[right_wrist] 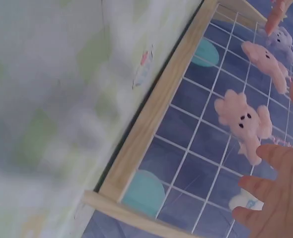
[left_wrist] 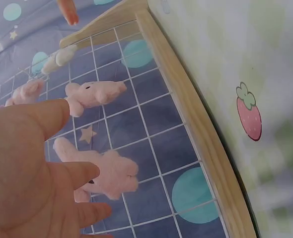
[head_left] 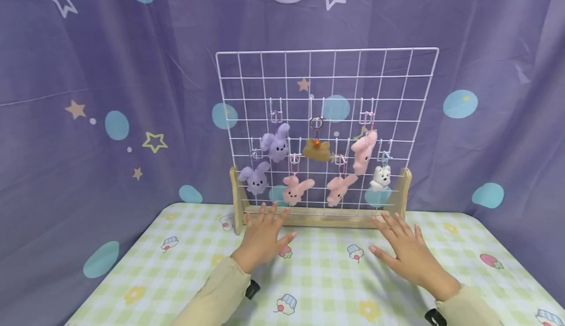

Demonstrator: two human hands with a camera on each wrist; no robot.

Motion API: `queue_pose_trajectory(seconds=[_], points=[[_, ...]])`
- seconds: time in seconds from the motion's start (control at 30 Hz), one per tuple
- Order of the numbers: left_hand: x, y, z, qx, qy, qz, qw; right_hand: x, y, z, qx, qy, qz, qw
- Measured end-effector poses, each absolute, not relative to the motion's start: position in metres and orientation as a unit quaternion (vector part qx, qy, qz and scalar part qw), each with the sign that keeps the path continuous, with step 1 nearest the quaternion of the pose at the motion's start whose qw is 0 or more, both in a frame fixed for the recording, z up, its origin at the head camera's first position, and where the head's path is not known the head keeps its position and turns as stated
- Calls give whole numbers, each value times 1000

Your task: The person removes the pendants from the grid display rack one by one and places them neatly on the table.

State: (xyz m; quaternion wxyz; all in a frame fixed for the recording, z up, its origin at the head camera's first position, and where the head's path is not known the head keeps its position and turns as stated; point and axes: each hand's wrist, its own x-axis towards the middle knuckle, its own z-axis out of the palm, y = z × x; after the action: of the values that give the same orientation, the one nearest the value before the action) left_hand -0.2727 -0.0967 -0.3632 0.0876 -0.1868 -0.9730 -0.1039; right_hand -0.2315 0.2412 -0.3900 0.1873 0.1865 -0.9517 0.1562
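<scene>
My left hand [head_left: 261,238] is held above the table before the rack's left half, fingers spread and holding nothing. On the other side my right hand [head_left: 408,255] spreads its fingers the same way, also holding nothing. Beyond them stands a white wire grid rack [head_left: 310,77] on a wooden base. Plush keychains hang from its hooks: an upper purple bunny [head_left: 278,148], a lower purple bunny [head_left: 256,180], a brown plush [head_left: 317,150] with an orange bead, a white bear [head_left: 380,178], and pink bunnies [head_left: 363,153] in three places. In the left wrist view, fingers partly cover a pink bunny [left_wrist: 111,173].
A green-and-white checked cloth [head_left: 326,277] printed with cupcakes, flowers and strawberries covers the table. Behind the rack hangs a purple curtain [head_left: 176,46] with stars and moons. Wooden end supports [head_left: 402,191] hold the grid up at both sides.
</scene>
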Motion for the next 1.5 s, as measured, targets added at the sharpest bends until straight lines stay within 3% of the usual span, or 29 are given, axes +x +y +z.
queue_pose_trajectory(seconds=[0.5, 0.83, 1.5], points=[[-281, -114, -349, -235, -952, -166, 104, -249, 286, -339, 256, -898, 285, 217], [-291, -129, -329, -274, -928, -210, 142, -263, 302, -298, 193, -891, 371, 178], [-308, -149, -315, -191, -857, -394, 272, -310, 315, -281, 61, -864, 446, 225]])
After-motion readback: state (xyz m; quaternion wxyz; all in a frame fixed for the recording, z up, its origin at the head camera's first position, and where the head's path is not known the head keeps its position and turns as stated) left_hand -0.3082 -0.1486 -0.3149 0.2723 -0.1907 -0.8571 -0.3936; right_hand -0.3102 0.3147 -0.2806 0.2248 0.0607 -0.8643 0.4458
